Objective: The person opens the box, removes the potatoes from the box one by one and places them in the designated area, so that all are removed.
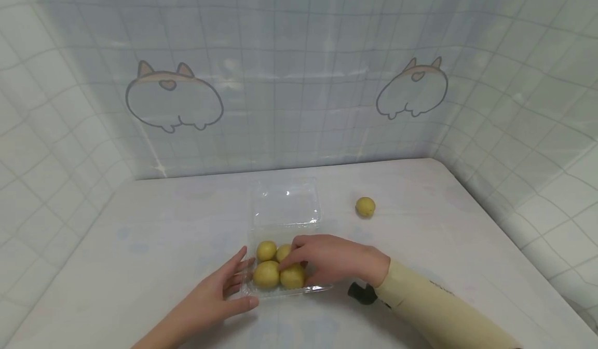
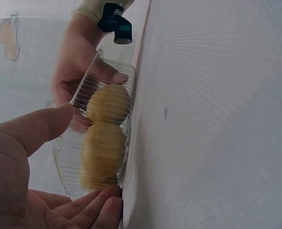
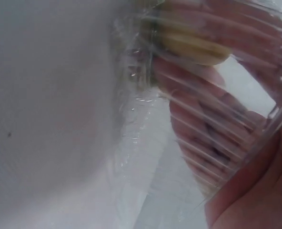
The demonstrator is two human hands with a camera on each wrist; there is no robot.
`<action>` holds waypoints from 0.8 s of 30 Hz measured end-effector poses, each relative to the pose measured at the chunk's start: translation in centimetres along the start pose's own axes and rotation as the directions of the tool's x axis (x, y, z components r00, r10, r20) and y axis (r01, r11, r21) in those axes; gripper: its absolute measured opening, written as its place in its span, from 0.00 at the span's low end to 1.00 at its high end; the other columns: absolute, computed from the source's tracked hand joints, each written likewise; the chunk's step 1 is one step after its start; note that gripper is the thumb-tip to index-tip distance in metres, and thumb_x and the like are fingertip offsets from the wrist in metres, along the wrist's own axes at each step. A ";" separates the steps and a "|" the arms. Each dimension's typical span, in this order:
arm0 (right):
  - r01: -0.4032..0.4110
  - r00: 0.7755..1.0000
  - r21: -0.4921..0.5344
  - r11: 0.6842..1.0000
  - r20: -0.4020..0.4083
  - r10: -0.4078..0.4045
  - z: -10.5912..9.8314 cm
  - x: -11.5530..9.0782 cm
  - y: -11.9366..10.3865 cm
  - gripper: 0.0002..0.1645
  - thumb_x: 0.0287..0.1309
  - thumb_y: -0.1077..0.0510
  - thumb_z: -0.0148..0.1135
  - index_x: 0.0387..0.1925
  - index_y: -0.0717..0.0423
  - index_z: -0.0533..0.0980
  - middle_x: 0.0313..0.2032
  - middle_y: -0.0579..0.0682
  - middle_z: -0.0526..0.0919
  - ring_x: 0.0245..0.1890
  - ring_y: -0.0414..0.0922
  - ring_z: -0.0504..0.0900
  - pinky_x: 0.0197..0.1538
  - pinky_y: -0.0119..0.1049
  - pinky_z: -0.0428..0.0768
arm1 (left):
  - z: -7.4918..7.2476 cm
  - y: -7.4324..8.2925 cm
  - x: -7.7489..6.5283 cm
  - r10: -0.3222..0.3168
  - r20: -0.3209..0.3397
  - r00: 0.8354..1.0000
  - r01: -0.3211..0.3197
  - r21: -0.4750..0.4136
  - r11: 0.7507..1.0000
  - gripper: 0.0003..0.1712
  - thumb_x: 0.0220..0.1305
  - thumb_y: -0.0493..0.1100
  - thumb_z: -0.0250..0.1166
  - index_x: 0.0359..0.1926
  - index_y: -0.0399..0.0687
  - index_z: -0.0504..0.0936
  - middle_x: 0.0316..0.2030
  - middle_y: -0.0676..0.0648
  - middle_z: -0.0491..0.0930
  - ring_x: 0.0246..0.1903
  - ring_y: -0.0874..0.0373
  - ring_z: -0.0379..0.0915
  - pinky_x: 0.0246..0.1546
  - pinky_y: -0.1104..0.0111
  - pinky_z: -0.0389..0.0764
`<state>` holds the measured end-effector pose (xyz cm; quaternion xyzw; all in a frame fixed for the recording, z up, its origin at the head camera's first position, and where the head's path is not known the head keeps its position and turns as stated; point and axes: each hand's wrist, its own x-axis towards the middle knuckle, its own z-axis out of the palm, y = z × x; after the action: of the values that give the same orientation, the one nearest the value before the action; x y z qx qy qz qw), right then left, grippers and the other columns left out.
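A clear plastic clamshell box (image 1: 261, 293) lies on the table with its lid (image 1: 286, 203) folded back, away from me. Several yellow lemons sit in it, among them a front left lemon (image 1: 266, 274) and a back left lemon (image 1: 267, 251). My right hand (image 1: 327, 260) reaches in from the right and grips the front right lemon (image 1: 292, 277) between fingers and thumb, partly covering the one behind. At the box's front left corner is my left hand (image 1: 219, 292), fingers along the side wall; in the left wrist view its thumb (image 2: 50, 126) meets the rim.
A single lemon (image 1: 365, 206) lies on the white table (image 1: 187, 219), beyond my right hand. A dark wrist-worn device (image 1: 362, 293) shows under the right sleeve. Tile-patterned sheets (image 1: 289, 79) rise behind the table and on both sides.
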<state>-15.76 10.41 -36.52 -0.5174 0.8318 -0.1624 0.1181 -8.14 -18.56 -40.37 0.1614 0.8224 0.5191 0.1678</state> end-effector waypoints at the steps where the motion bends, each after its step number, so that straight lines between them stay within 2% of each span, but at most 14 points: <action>1: 0.004 1.000 -0.005 1.000 -0.001 -0.004 0.0 0.0 0.0 0.33 0.50 0.56 0.78 0.58 0.36 0.79 0.44 0.35 0.74 0.40 0.31 0.75 0.44 0.18 0.74 | 0.0 0.0 0.0 -0.009 -0.001 1.000 0.009 0.001 1.000 0.58 0.60 0.50 0.73 0.78 0.44 0.45 0.72 0.39 0.60 0.66 0.45 0.65 0.62 0.65 0.72; 9: 0.076 0.997 -0.077 0.994 -0.015 -0.077 0.3 0.1 0.5 0.32 0.50 0.55 0.77 0.58 0.36 0.79 0.50 0.35 0.73 0.42 0.29 0.74 0.45 0.18 0.73 | 0.0 0.1 -0.1 -0.005 0.000 1.000 0.005 0.008 1.000 0.58 0.60 0.51 0.73 0.78 0.42 0.45 0.72 0.38 0.60 0.65 0.43 0.65 0.62 0.65 0.73; 13: 0.102 0.994 -0.071 0.992 -0.024 -0.104 0.4 0.2 0.8 0.30 0.51 0.55 0.76 0.57 0.38 0.79 0.51 0.34 0.74 0.42 0.29 0.74 0.46 0.17 0.73 | 0.0 0.1 -0.2 0.000 0.003 1.000 0.000 -0.009 1.000 0.57 0.61 0.50 0.72 0.78 0.42 0.44 0.72 0.37 0.59 0.66 0.42 0.64 0.62 0.65 0.73; 17: 0.105 0.994 0.010 0.994 -0.035 -0.105 0.2 0.2 1.1 0.29 0.51 0.57 0.75 0.56 0.41 0.78 0.51 0.32 0.76 0.44 0.27 0.74 0.48 0.17 0.74 | 0.1 0.0 -0.2 0.010 0.005 1.000 -0.010 -0.017 1.000 0.57 0.61 0.49 0.72 0.78 0.41 0.44 0.72 0.36 0.59 0.66 0.41 0.64 0.63 0.63 0.72; 24: 0.033 0.998 0.179 0.983 -0.066 -0.022 0.1 0.2 1.4 0.31 0.51 0.57 0.74 0.59 0.43 0.78 0.50 0.30 0.78 0.43 0.26 0.76 0.47 0.23 0.79 | 0.1 0.0 -0.1 -0.016 -0.002 1.000 0.016 -0.012 1.000 0.58 0.60 0.50 0.73 0.79 0.45 0.44 0.72 0.40 0.60 0.66 0.44 0.64 0.63 0.65 0.72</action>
<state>-17.01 10.78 -37.17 -0.5106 0.8099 -0.2549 0.1356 -7.98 -18.57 -40.39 0.1536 0.8205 0.5230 0.1722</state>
